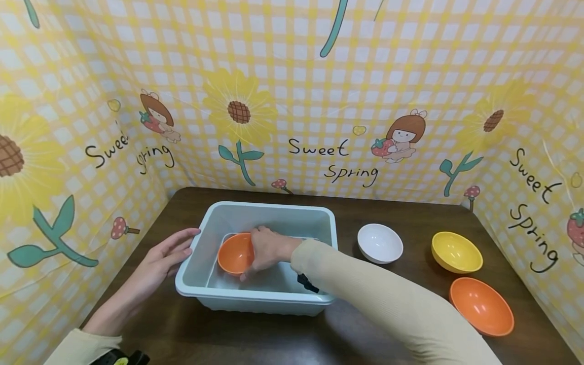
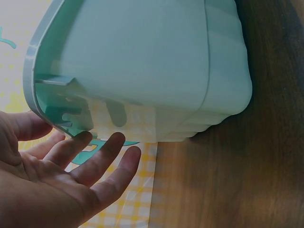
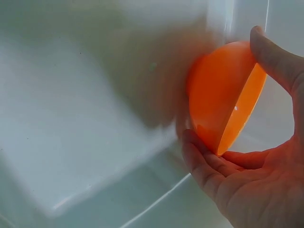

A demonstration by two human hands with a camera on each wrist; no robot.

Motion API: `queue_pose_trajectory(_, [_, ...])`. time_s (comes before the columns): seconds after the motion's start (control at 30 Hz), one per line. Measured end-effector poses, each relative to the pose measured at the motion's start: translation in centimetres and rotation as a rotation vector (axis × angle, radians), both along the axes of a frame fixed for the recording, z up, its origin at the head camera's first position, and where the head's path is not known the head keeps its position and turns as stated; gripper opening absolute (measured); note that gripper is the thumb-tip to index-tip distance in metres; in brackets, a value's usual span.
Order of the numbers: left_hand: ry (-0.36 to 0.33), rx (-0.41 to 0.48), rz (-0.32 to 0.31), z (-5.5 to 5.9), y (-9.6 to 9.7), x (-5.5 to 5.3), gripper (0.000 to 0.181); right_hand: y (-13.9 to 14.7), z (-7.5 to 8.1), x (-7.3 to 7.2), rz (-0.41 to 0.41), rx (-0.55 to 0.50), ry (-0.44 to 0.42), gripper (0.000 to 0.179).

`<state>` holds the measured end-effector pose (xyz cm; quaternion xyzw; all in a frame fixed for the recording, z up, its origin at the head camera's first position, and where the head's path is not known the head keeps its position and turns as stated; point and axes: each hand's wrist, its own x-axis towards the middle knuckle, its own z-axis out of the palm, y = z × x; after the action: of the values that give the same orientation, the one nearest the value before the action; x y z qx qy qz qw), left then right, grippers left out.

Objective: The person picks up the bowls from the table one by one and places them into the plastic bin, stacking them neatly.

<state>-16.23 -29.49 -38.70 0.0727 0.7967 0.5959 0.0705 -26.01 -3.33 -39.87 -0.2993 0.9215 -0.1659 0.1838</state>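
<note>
A small orange bowl [image 1: 231, 257] sits inside a pale blue-green plastic basin [image 1: 255, 293], towards its left side. My right hand [image 1: 270, 248] reaches into the basin and grips this bowl; in the right wrist view the thumb and fingers span opposite sides of its rim, the bowl [image 3: 218, 95] tilted close over the basin floor. At the basin's left edge is my left hand [image 1: 161, 256], its fingers loosely extended. The left wrist view has that hand [image 2: 61, 180] right at the outer rim, fingers spread below the handle part of the basin wall [image 2: 142, 57].
To the right of the basin, a white bowl [image 1: 380, 244], a yellow bowl [image 1: 457, 252] and a larger orange bowl [image 1: 481, 306] stand on the dark wooden table [image 1: 182, 334]. A yellow checked cloth [image 1: 310, 106] with printed flowers hangs around the table's back and sides.
</note>
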Motion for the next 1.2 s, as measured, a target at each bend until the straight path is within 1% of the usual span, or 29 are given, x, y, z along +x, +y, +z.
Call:
queue_pose_trajectory(0.1, [0.004, 0.001, 0.000, 0.1, 0.0, 0.0, 0.057, 0.0, 0.2, 0.0, 0.000, 0.004, 0.003, 0.093])
queue_pose_trajectory(0.23, [-0.008, -0.003, 0.005, 0.0, -0.1, -0.1, 0.056, 0.0, 0.2, 0.1, 0.001, 0.011, 0.005, 0.093])
queue_pose_trajectory(0.37, [-0.020, 0.001, 0.007, 0.0, -0.1, -0.1, 0.056, -0.1, 0.2, 0.1, 0.012, 0.034, 0.028, 0.093])
queue_pose_trajectory(0.6, [-0.014, 0.000, 0.008, 0.2, 0.0, -0.2, 0.056, -0.1, 0.2, -0.1, 0.042, 0.083, 0.083, 0.093])
queue_pose_trajectory(0.8, [-0.010, -0.001, 0.008, 0.3, 0.0, -0.2, 0.056, -0.2, 0.3, -0.2, 0.074, 0.099, 0.115, 0.092])
queue_pose_trajectory(0.97, [-0.008, 0.002, 0.006, 0.2, 0.0, -0.1, 0.056, -0.2, 0.3, -0.1, 0.083, 0.109, 0.129, 0.093])
queue_pose_trajectory(1.1, [-0.010, 0.020, 0.005, 0.0, 0.0, -0.1, 0.055, 0.0, 0.7, -0.2, 0.096, 0.114, 0.132, 0.094])
queue_pose_trajectory(1.2, [-0.007, 0.023, 0.004, 0.0, 0.0, -0.1, 0.055, 0.2, 1.4, -0.3, 0.105, 0.108, 0.131, 0.092])
